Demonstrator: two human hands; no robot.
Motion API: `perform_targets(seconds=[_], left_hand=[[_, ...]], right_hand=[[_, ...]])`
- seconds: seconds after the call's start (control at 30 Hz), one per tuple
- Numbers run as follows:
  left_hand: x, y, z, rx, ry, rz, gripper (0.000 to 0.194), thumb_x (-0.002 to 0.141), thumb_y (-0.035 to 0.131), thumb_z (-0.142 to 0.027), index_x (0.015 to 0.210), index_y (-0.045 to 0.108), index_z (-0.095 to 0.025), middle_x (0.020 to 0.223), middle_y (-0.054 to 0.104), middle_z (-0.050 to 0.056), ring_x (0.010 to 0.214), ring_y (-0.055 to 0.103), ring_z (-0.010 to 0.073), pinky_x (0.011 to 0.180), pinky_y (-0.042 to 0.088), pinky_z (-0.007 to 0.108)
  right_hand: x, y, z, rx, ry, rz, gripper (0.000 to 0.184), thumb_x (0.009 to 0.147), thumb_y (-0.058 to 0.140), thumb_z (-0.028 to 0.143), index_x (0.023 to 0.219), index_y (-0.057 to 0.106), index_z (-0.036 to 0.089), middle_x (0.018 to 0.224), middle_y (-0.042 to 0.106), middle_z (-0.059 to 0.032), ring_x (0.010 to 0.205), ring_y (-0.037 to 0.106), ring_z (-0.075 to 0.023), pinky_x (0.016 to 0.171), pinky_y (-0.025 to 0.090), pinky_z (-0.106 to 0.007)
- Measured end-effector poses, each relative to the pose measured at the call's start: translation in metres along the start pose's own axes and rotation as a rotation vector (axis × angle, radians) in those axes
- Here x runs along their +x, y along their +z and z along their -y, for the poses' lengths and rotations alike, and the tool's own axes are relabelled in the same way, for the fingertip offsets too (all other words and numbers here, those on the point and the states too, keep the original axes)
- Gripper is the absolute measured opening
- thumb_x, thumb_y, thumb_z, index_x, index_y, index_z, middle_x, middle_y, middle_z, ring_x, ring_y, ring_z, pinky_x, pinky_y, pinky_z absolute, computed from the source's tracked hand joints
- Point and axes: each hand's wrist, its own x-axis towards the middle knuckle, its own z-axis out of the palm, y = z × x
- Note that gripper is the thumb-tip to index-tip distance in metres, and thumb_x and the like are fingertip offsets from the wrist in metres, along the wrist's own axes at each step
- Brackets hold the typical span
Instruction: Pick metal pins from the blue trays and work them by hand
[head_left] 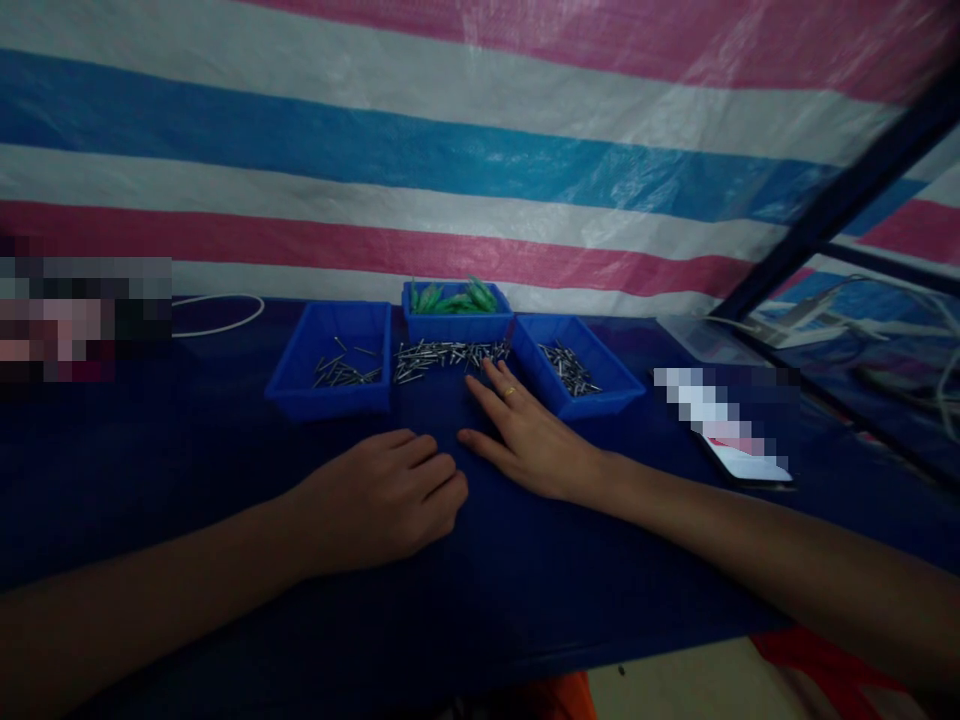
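Observation:
My right hand (536, 440) reaches forward over the blue table (480, 600), palm down with fingers spread. Its fingertips are at the near edge of a loose pile of thin, silvery, nail-like metal pieces (442, 355). Closer to me, my left hand (390, 495) rests with its fingers curled under; whatever they may hold is hidden. A blue bin (337, 400) to the left and a blue bin (607, 400) to the right both contain similar metal pieces. Between and behind them, a smaller blue bin (457, 327) holds green items in clear wrapping.
A phone (750, 465) with a lit screen lies right of the bins. A white cable (225, 328) loops at the far left, beside a blurred-out area. Striped plastic sheeting (450, 140) hangs behind the table, and a dark frame bar (825, 210) slants at right.

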Motion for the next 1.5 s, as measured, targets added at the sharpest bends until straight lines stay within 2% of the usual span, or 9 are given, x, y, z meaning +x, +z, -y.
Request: perform_targets(seconds=[0.17, 0.43, 0.6, 0.83, 0.97, 1.13, 1.27, 1.5], left_hand=[[0.0011, 0.0006, 0.0022, 0.008, 0.014, -0.008, 0.016, 0.086, 0.047, -0.019, 0.076, 0.059, -0.016, 0.069, 0.061, 0.001, 0.065, 0.056, 0.0156, 0.057, 0.042, 0.029], [-0.0003, 0.0014, 0.0044, -0.027, 0.009, 0.003, 0.015, 0.085, 0.048, -0.02, 0.076, 0.059, -0.016, 0.068, 0.06, 0.0, 0.065, 0.055, 0.0145, 0.059, 0.041, 0.028], [-0.0016, 0.0002, 0.0068, -0.031, 0.006, 0.019, 0.017, 0.086, 0.047, -0.02, 0.075, 0.059, -0.016, 0.067, 0.059, 0.0, 0.064, 0.054, 0.0143, 0.058, 0.04, 0.028], [-0.0023, 0.0017, 0.0073, -0.042, -0.004, 0.047, 0.016, 0.087, 0.047, -0.022, 0.078, 0.059, -0.017, 0.069, 0.059, 0.0, 0.066, 0.052, 0.0137, 0.06, 0.041, 0.028], [-0.0027, 0.0015, 0.0076, -0.037, -0.002, 0.057, 0.018, 0.088, 0.045, -0.022, 0.078, 0.06, -0.017, 0.07, 0.059, 0.001, 0.067, 0.052, 0.0132, 0.061, 0.041, 0.027], [-0.0032, 0.0022, 0.0074, -0.051, -0.003, 0.068, 0.019, 0.088, 0.045, -0.022, 0.079, 0.06, -0.017, 0.071, 0.059, 0.001, 0.068, 0.052, 0.0139, 0.061, 0.042, 0.028], [-0.0031, 0.0027, 0.0076, -0.066, -0.011, 0.065, 0.019, 0.088, 0.045, -0.022, 0.08, 0.061, -0.016, 0.07, 0.058, 0.001, 0.068, 0.052, 0.0141, 0.06, 0.043, 0.028], [-0.0048, 0.0032, 0.0083, -0.056, -0.028, 0.085, 0.019, 0.088, 0.045, -0.022, 0.08, 0.061, -0.017, 0.069, 0.058, 0.001, 0.068, 0.053, 0.0137, 0.061, 0.043, 0.027]], right_hand=[[0.0044, 0.001, 0.0011, -0.042, 0.053, 0.038, 0.073, 0.088, 0.039, 0.053, 0.138, 0.031, -0.001, 0.145, 0.02, -0.0274, 0.136, 0.013, -0.0367, 0.107, 0.023, -0.054], [0.0021, 0.0027, 0.0021, -0.082, 0.029, 0.011, 0.064, 0.09, 0.041, 0.044, 0.131, 0.04, -0.005, 0.137, 0.036, -0.0286, 0.132, 0.029, -0.0326, 0.107, 0.027, -0.049], [0.0017, 0.0007, 0.0023, -0.11, 0.028, 0.014, 0.067, 0.09, 0.039, 0.047, 0.133, 0.038, -0.004, 0.143, 0.023, -0.0288, 0.135, 0.019, -0.0346, 0.108, 0.026, -0.048], [0.0013, 0.0013, 0.0015, -0.138, 0.014, 0.045, 0.064, 0.091, 0.038, 0.045, 0.134, 0.037, -0.003, 0.14, 0.033, -0.027, 0.133, 0.026, -0.0325, 0.108, 0.027, -0.046], [0.0005, 0.0014, 0.001, -0.112, 0.017, 0.043, 0.063, 0.091, 0.039, 0.044, 0.134, 0.038, -0.002, 0.141, 0.032, -0.0261, 0.133, 0.026, -0.0327, 0.108, 0.027, -0.048], [0.001, 0.0011, -0.0008, -0.086, -0.003, 0.019, 0.064, 0.091, 0.04, 0.045, 0.136, 0.036, 0.0, 0.144, 0.023, -0.025, 0.135, 0.02, -0.0325, 0.108, 0.026, -0.049], [0.0007, 0.0016, -0.0022, -0.097, -0.03, 0.038, 0.062, 0.091, 0.038, 0.045, 0.135, 0.038, 0.001, 0.142, 0.031, -0.0247, 0.133, 0.026, -0.0322, 0.107, 0.027, -0.051], [-0.0021, 0.0017, -0.0034, -0.068, -0.081, -0.033, 0.053, 0.09, 0.043, 0.039, 0.13, 0.045, 0.004, 0.138, 0.039, -0.0228, 0.131, 0.031, -0.0314, 0.105, 0.031, -0.052]])
